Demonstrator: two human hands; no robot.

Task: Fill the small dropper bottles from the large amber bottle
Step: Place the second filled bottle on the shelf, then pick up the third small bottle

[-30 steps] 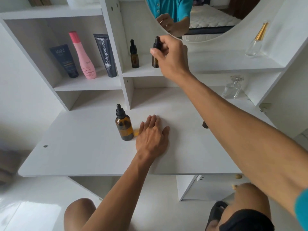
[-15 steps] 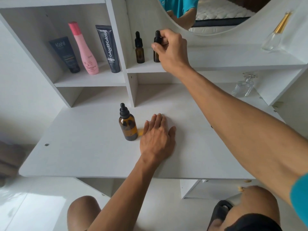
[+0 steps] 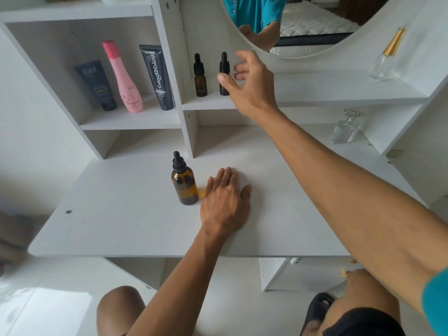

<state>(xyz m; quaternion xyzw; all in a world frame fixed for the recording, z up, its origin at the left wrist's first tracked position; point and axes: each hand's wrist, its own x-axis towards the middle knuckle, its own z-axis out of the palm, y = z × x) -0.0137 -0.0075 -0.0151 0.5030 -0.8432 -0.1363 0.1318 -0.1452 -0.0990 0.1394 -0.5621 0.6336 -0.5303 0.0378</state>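
Your right hand [image 3: 252, 83] hovers at the middle shelf [image 3: 315, 99] with its grip spread, thumb and fingers apart just beside the right-hand small dropper bottle [image 3: 224, 73] and pinching nothing. That bottle stands upright next to its twin, the left small dropper bottle [image 3: 200, 76]; both are capped and parked far from you, probably to keep them out of the working space. Your left hand [image 3: 224, 204] lies flat on the counter [image 3: 121, 214], fingers straight, likely to steady you. The large amber bottle [image 3: 184, 184] stands upright and capped just left of it, near at hand for pouring. On the far left shelf stand a dark tube [image 3: 97, 86], a pink bottle [image 3: 123, 78] and a grey tube [image 3: 157, 76], beyond a partition. Two clear glass bottles [image 3: 346, 129] sit far right.
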